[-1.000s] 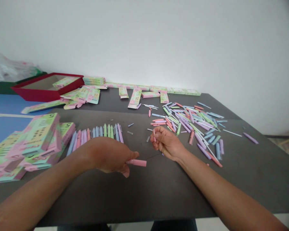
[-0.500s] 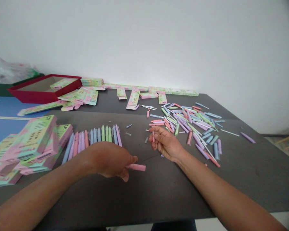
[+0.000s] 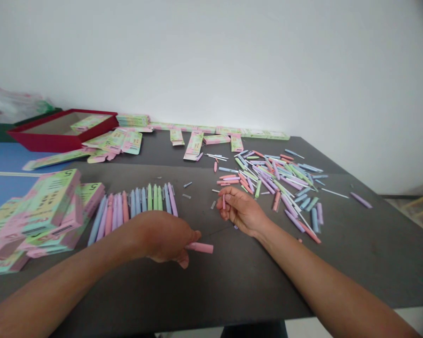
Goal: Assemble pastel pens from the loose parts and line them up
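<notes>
My left hand (image 3: 169, 239) is closed on a pink pen barrel (image 3: 202, 247), whose open end points right, above the dark table (image 3: 239, 277). To its right, my right hand (image 3: 238, 209) pinches a small pink pen part (image 3: 223, 202) between thumb and fingers. Behind my left forearm lies a row of assembled pens (image 3: 137, 199) in blue, purple, pink and green, partly covered by the wrist. Beyond my right hand spreads a loose heap of pen parts (image 3: 268, 176), with coloured barrels and thin white refills.
Printed pen boxes (image 3: 52, 202) are stacked at the left. A red box (image 3: 56, 138) stands behind them, beside flattened cartons (image 3: 116, 141). More boxes (image 3: 229, 131) line the wall. Small clear pieces (image 3: 186, 196) lie mid-table, and a purple barrel (image 3: 361, 200) sits apart on the right.
Both hands keep their holds and have hardly moved. The pink barrel in my left hand tilts slightly more downward at its free end. The view has shifted a little.
</notes>
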Demonstrator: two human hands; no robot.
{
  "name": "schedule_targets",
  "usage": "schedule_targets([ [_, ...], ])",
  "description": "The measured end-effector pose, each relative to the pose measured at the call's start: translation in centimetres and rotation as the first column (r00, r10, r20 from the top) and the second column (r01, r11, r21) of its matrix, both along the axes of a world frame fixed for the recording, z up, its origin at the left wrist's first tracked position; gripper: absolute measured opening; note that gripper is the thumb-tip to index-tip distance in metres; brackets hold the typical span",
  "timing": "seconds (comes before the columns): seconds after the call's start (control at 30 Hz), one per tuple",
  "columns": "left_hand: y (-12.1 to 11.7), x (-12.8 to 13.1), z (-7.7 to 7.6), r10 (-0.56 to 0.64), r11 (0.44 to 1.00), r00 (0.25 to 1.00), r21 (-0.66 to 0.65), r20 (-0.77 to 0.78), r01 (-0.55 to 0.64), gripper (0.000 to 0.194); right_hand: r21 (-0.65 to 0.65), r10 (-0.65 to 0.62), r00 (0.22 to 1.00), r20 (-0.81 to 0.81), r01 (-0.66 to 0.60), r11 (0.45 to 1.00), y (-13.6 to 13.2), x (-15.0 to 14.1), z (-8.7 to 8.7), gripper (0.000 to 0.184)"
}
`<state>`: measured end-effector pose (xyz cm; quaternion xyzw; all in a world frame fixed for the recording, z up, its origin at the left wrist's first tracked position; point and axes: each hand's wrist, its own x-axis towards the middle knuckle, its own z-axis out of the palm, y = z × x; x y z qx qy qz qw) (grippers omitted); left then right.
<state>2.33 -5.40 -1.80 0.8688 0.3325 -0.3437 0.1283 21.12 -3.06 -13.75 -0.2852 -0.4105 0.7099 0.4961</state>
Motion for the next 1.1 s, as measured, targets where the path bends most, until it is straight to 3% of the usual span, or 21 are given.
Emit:
schedule_targets([
  [1.1,-0.28,0.68,-0.39,0.012,0.999,0.999,-0.031,-0.040,-0.013,0.056,0.036,0.070,0.997,-0.042,-0.068,0.997,-0.54,0.05,0.56,0.015],
])
